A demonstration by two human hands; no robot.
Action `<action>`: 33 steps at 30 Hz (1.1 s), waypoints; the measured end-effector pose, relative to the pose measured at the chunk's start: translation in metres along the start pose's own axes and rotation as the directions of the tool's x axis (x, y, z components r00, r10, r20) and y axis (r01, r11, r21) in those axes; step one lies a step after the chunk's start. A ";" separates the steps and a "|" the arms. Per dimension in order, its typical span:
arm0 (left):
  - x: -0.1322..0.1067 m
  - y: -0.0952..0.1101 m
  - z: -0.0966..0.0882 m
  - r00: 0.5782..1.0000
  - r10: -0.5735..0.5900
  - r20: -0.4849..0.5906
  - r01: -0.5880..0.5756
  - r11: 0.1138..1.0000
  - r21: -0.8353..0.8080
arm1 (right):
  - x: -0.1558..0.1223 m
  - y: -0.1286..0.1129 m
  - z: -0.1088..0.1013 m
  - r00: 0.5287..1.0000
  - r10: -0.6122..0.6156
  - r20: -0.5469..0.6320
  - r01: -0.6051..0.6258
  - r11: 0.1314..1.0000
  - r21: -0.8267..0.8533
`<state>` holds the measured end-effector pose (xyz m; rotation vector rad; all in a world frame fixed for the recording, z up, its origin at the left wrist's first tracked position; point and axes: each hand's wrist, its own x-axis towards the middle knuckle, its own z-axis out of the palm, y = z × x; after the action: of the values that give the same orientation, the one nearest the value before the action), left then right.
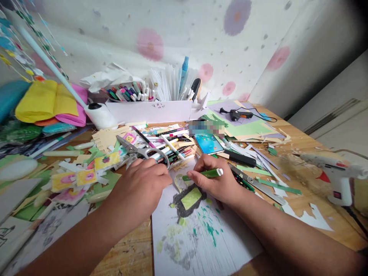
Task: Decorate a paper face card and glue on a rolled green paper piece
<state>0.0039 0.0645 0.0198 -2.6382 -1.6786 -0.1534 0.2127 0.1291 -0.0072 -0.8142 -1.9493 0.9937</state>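
My right hand (pixel 214 178) is closed round a green marker (pixel 211 173), which points left, its white end out to the right. Just under the marker's tip is a small pale curved piece (pixel 178 184), partly hidden. My left hand (pixel 143 186) faces it with curled fingers; what they hold, if anything, is hidden. Behind the left knuckles lie scissors (pixel 136 150) with grey handles. Below both hands a white sheet (pixel 207 245) carries green and grey paint marks. On it sits a small light-green rectangle (pixel 191 198) surrounded by dark grey colouring.
Markers and paper scraps spread behind my hands, around a lit phone (pixel 208 143). A white box (pixel 149 111) of pens stands at the back. A white glue gun (pixel 335 172) lies right, a black one (pixel 237 115) behind. Painted paper pieces (pixel 86 176) lie left.
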 end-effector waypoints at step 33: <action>0.000 0.005 0.003 1.000 -0.009 0.010 0.009 1.000 0.006 | 0.003 0.004 0.003 1.000 -0.004 0.020 0.003 0.999 0.033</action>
<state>0.0085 0.0632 0.0175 -2.6321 -1.6910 -0.1352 0.2097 0.1327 -0.0105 -0.7847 -1.9457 1.0334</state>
